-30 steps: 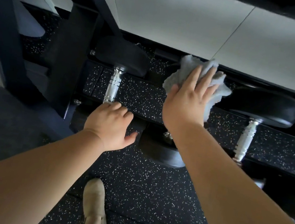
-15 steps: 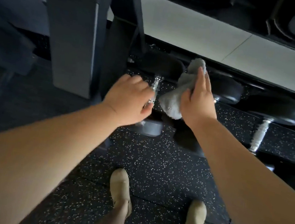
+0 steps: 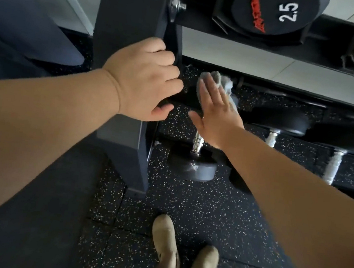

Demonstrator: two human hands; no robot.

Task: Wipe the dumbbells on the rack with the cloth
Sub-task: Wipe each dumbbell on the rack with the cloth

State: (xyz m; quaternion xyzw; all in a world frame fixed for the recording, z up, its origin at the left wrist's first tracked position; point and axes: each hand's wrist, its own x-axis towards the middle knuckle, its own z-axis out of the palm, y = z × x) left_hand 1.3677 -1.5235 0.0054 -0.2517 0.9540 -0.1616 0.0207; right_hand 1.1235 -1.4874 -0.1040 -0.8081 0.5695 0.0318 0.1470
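On the rack's lowest tier, the leftmost black dumbbell shows its near head and chrome handle; the far head lies under my hands. My right hand presses a grey cloth flat onto that far head with straight fingers. My left hand is just left of it, fingers curled around the edge of the rack's dark upright. Two more black dumbbells, the nearer and the farther, lie to the right on the same tier.
A dumbbell marked 2.5 sits on the tier above, overhanging my hands. The rack's foot stands on speckled rubber flooring. My beige shoes, left and right, are below. A white wall is behind the rack.
My left hand left the dumbbell's handle and moved up-left to the rack's upright. My right hand flattened on the cloth over the far head. The view tilted up, showing the upper tier.
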